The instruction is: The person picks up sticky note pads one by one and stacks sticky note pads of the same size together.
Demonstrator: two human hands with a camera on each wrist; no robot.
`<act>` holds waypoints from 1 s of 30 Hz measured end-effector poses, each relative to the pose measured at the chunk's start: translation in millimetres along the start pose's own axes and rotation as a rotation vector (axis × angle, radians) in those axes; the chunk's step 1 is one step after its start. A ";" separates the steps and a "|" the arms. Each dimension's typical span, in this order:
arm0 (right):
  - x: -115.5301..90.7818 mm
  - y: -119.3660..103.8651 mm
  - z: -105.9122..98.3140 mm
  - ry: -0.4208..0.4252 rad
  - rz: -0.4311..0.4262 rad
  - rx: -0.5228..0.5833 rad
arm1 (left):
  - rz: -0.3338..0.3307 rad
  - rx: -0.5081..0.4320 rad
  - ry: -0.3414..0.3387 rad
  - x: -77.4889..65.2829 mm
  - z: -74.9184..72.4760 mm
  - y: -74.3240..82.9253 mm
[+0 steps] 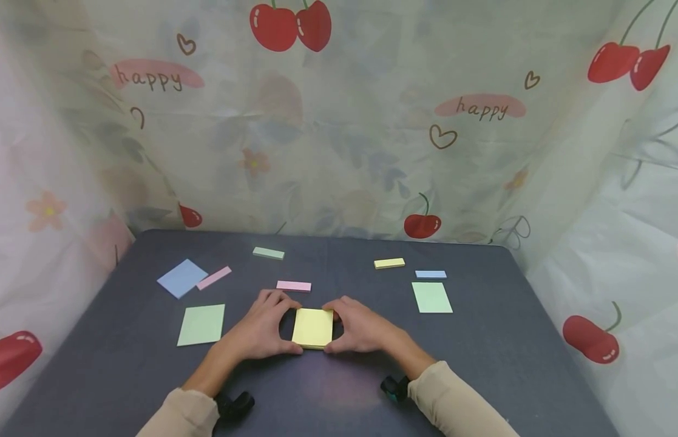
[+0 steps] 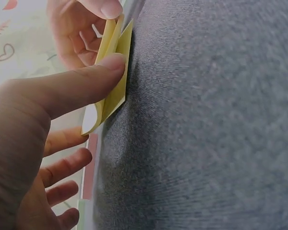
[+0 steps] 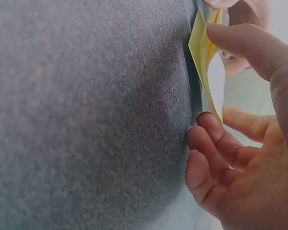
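Observation:
Both hands meet at a yellow sticky note pad (image 1: 313, 328) in the middle of the table. My left hand (image 1: 262, 328) pinches its left side, with the thumb at the near corner and a fingertip at the far one. On the opposite side my right hand (image 1: 363, 328) grips it the same way. Seen edge-on in the left wrist view, the yellow layers (image 2: 116, 45) bow apart, and a flatter yellow sheet lies underneath, close over the table. The right wrist view shows the same spread layers (image 3: 201, 45) under the right thumb, with the remaining fingers loosely bent.
Left of the hands lie a green square note (image 1: 201, 325), a blue square note (image 1: 182, 278) and a pink strip (image 1: 213, 278). Behind them are another pink strip (image 1: 294, 286) and a green strip (image 1: 268, 253). Rightward sit a yellow strip (image 1: 389, 263), a blue strip (image 1: 430, 274) and a pale green square (image 1: 432, 297).

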State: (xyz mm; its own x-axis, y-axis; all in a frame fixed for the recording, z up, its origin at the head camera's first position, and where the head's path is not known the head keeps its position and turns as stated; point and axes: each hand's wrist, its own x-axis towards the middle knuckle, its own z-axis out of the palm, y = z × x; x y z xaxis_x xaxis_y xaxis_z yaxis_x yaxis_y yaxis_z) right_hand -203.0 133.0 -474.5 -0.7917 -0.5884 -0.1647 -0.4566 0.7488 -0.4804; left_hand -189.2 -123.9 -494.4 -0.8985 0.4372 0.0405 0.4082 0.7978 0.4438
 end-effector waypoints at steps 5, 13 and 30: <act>1.9 -1.1 3.1 -0.008 0.012 -0.019 | 0.004 0.002 0.001 -2.9 2.2 -1.5; 3.8 -3.2 5.2 -0.025 0.032 -0.038 | -0.008 -0.016 -0.019 -3.1 4.1 -3.8; 1.1 -3.0 2.6 -0.015 0.020 0.004 | -0.010 -0.074 -0.043 0.7 1.4 -6.8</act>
State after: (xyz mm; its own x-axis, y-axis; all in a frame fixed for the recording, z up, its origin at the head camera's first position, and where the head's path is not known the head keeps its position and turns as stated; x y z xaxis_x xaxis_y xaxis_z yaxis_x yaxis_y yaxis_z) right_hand -201.4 129.3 -475.5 -0.7945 -0.5778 -0.1870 -0.4390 0.7591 -0.4806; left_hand -192.4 -128.5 -498.6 -0.8941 0.4479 -0.0017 0.3848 0.7701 0.5088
